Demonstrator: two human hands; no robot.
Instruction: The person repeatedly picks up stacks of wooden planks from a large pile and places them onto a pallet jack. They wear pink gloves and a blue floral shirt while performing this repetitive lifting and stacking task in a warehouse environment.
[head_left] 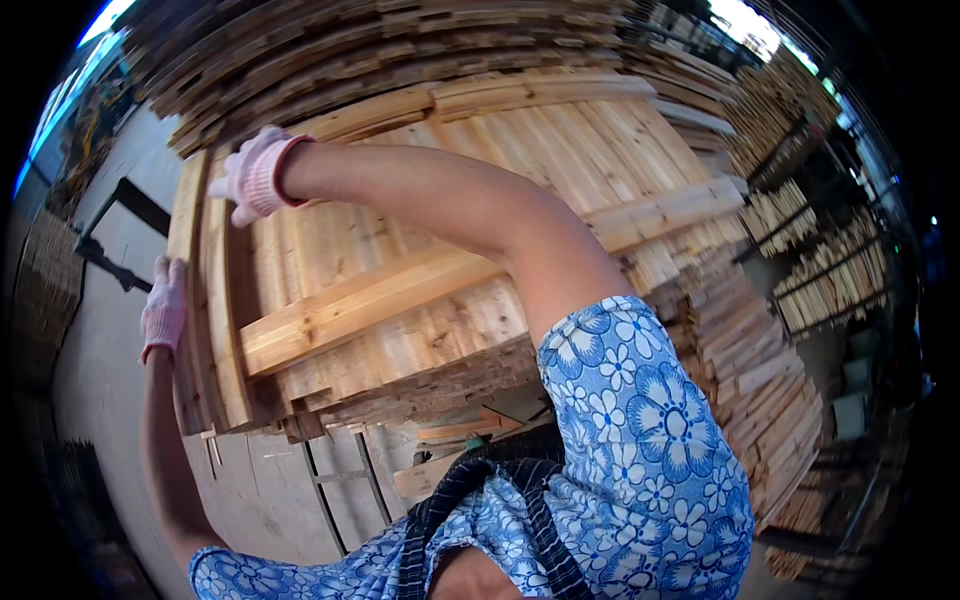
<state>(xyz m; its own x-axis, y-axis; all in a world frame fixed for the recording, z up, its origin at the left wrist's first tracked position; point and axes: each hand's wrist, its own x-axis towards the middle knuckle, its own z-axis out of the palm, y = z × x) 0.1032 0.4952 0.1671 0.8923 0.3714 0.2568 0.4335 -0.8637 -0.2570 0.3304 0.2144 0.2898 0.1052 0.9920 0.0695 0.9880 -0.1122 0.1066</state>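
My left hand (165,312), in a pale pink-white knitted glove, lies along the outer edge of the long upright boards at the left, its fingers stretched out. My right hand (258,178), gloved the same way, reaches across to the far end of a narrow board (222,290). Its fingers are spread over and beside that board; the contact is partly blurred. An outer board (186,215) runs parallel on the left. To the right lies a layer of pale planks (370,240), crossed by a near batten (360,305) and a far batten (540,92).
High stacks of timber (400,50) stand behind the planks. Loose boards (760,390) are heaped at the right, near racks of wood (840,270). A dark metal frame (130,205) stands on the concrete floor (100,340) at the left. Metal legs (345,475) show below the pile.
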